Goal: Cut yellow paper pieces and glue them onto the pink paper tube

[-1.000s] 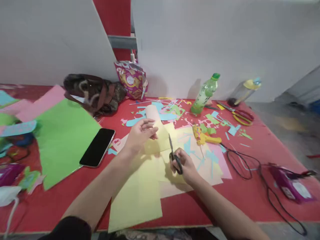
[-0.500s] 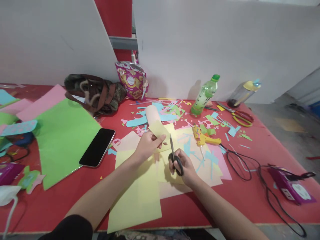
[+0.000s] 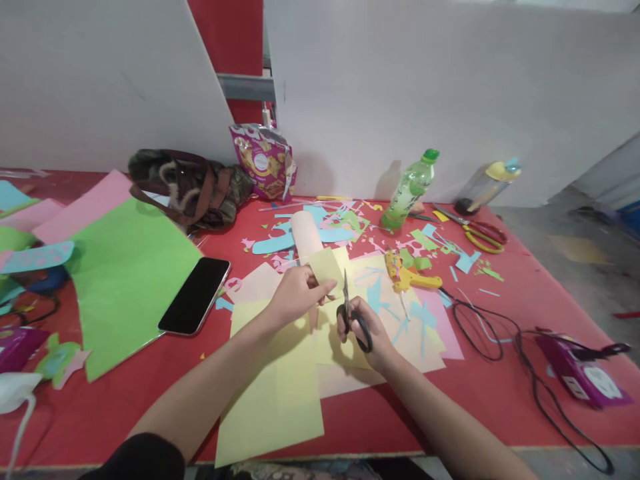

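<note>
My left hand (image 3: 300, 293) pinches a small piece of pale yellow paper (image 3: 327, 272), held up over the table. In my right hand (image 3: 367, 330) is a pair of black-handled scissors (image 3: 346, 293), fingers through the loops and blades pointing away from me. The blades stand at the right edge of the paper piece. Beneath both hands lie larger sheets of yellow paper (image 3: 273, 393) and pale pink sheets (image 3: 350, 381). Just behind the held piece is a rolled pale pink paper tube (image 3: 305, 233), its near end hidden.
Blue, green and pink scraps (image 3: 350, 220) litter the back. Right of the sheets lie a yellow glue gun (image 3: 413, 279) with a black cord, larger scissors (image 3: 483, 238) and a green bottle (image 3: 411, 190). A phone (image 3: 195, 295) and green sheet (image 3: 130, 280) are left.
The yellow paper piece has turned in my left hand and shifted slightly right. My right hand and the scissors have moved a little to the right, the handles spreading wider.
</note>
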The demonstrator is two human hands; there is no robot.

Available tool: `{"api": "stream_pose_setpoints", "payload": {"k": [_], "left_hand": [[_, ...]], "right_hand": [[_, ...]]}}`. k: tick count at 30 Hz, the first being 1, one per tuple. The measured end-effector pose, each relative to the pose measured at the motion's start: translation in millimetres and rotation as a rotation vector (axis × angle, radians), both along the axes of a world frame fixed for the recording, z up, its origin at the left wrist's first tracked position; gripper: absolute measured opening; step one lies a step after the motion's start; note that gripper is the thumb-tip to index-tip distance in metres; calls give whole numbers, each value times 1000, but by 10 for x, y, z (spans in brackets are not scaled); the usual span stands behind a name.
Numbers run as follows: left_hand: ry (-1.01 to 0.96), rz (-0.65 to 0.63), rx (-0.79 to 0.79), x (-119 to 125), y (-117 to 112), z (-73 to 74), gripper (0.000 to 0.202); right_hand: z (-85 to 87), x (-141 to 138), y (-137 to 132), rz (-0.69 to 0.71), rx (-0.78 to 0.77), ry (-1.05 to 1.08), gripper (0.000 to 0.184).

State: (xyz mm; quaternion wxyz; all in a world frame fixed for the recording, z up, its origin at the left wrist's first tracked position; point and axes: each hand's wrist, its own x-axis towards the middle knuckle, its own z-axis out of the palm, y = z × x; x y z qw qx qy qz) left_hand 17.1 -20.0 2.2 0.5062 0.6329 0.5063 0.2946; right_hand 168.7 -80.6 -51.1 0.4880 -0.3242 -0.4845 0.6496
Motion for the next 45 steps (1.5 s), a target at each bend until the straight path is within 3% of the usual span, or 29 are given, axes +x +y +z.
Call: {"api": "stream_pose_setpoints", "payload": {"k": [20,45], "left_hand": [[43,-55,20,-86,57,-49,23],[-19,-58,-22,-94,63,21,17]], "right_hand": [[14,-8,-8,-41,-119,-71,41],[42,-20,-4,-56,-186,-69,45]]}}
